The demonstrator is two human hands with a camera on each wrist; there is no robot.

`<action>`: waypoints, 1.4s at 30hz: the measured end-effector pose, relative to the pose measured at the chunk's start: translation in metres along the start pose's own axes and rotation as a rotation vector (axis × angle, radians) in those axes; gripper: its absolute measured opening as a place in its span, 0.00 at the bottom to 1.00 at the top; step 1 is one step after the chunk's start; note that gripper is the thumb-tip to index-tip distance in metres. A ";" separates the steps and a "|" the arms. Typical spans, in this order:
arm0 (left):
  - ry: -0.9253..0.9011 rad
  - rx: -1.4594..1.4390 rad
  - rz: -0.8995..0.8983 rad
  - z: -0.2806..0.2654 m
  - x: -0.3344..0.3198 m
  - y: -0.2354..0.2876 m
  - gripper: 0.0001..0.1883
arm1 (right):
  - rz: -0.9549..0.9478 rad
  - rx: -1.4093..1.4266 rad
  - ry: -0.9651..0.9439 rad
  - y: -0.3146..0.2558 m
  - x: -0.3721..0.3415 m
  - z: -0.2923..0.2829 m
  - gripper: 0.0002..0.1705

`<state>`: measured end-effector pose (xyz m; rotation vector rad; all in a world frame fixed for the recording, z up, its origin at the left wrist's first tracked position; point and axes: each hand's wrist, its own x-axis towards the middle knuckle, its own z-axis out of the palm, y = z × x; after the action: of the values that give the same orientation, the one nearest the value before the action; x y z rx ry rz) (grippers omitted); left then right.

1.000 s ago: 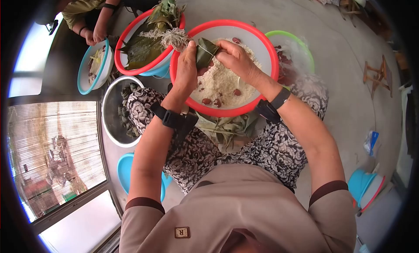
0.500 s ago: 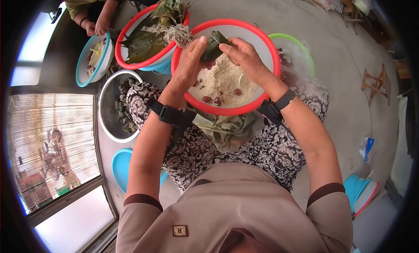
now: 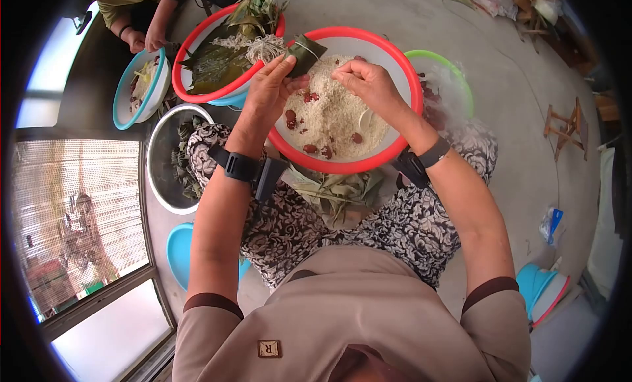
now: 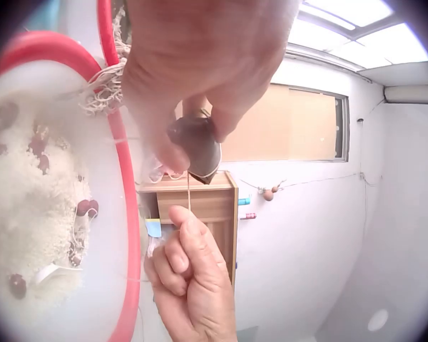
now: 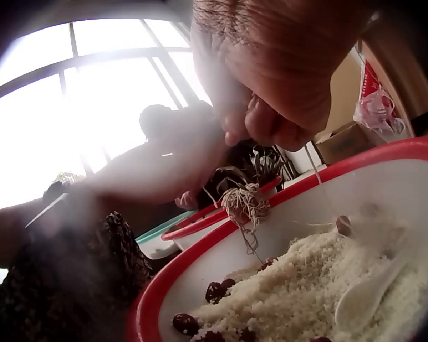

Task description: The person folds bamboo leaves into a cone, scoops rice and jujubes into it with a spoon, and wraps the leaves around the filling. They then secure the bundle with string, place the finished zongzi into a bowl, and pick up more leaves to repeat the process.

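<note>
My left hand grips a dark green leaf-wrapped rice dumpling above the left side of a red-rimmed basin. A pale string runs taut from the dumpling down to my right hand, which pinches it between thumb and curled fingers. In the head view my right hand hovers over the basin's right half, apart from the dumpling. White rice with red dates fills the basin, and a white spoon is stuck in it.
Left of the basin, a second red-rimmed basin holds broad leaves and a bundle of strings. A metal bowl contains several wrapped dumplings. Another person's hands are at a blue-rimmed basin. Loose leaves lie between the knees.
Both hands were together on the dumpling earlier. My right hand has come away from it to the right, while my left hand has shifted left with the dumpling.
</note>
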<state>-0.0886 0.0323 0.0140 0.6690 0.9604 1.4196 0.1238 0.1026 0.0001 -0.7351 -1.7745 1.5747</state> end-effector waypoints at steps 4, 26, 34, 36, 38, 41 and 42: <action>0.098 0.409 0.096 0.000 0.000 -0.009 0.19 | -0.072 -0.481 0.029 -0.011 -0.007 -0.005 0.10; -0.402 0.546 -0.012 0.031 -0.018 -0.028 0.15 | 0.306 -0.027 -0.308 -0.015 0.012 -0.048 0.07; -0.230 -0.120 -0.057 0.027 -0.015 -0.012 0.10 | 0.279 0.214 -0.161 0.005 0.011 -0.019 0.07; -0.193 -0.196 -0.052 0.022 -0.013 -0.013 0.07 | 0.230 0.127 -0.147 0.006 0.006 -0.011 0.07; -0.070 -0.209 -0.034 0.009 -0.005 -0.017 0.07 | 0.181 0.036 -0.130 0.007 0.003 -0.008 0.08; 0.011 -0.052 0.046 -0.003 0.000 -0.021 0.09 | 0.149 -0.101 -0.137 0.002 -0.001 -0.005 0.09; 0.074 -0.019 0.052 -0.001 0.000 -0.023 0.10 | 0.130 -0.172 -0.150 -0.001 -0.002 -0.005 0.09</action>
<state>-0.0776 0.0308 -0.0061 0.6355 0.9924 1.5066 0.1293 0.1042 0.0012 -0.8480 -2.0277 1.6121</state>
